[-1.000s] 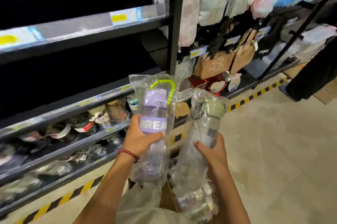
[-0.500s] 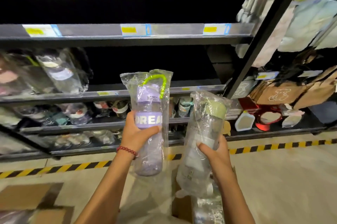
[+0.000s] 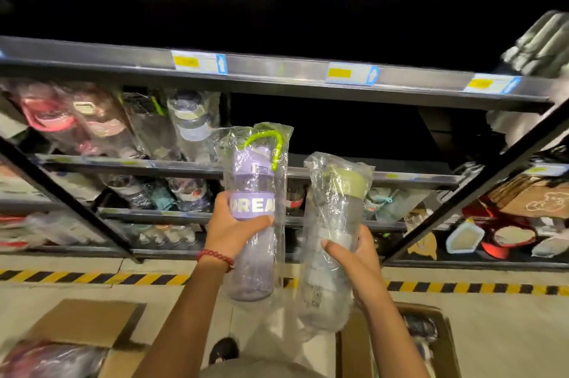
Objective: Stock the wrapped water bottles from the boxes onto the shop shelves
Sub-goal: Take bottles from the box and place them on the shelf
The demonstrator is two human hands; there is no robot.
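Dark shop shelves with yellow price labels, stocked at left with wrapped bottles. Two bottles held up before them, each in clear plastic: purple bottle, green loop handle, gripped by left hand; clear bottle, pale-green lid, gripped by right hand. Two cardboard boxes on floor.

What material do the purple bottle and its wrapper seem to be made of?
Purple bottle: probably tinted clear plastic; the left hand shows through its smooth wall.
Wrapper: thin clear plastic film, glossy; it creases and catches the light.
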